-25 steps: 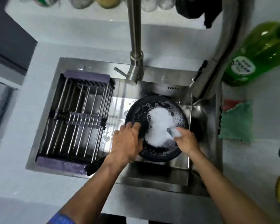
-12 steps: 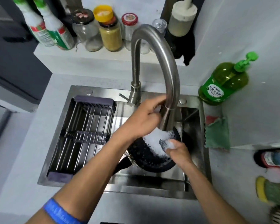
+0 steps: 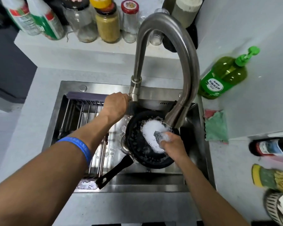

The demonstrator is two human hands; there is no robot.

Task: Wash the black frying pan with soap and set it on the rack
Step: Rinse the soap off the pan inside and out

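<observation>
The left hand [image 3: 116, 103] is off the pan now and up at the base of the tall curved brushed-steel tap [image 3: 167, 51], fingers curled in against its lever, though the grip itself is hidden behind the knuckles. A second back that hand was clamped on the near-left rim; half a second back it was passing the spout. My read: scrubbing is done and water is about to run, so this is the turn from soaping to rinsing.

The black round frying pan [image 3: 142, 149] lies in the steel sink [image 3: 153, 178], right of the ribbed steel drying rack [image 3: 82, 121], its long handle pointing near-left over the rack's corner. A thick white pad of foam [image 3: 151, 132] sits inside it, right under the spout.

The right hand [image 3: 171, 142] is down in the suds, fingers pinching a grey scouring pad [image 3: 158, 136], much where it was before.

The view has tipped up too: jars on the far shelf and the green pump bottle of dish soap [image 3: 222, 77] on the desk at right show in full.
</observation>
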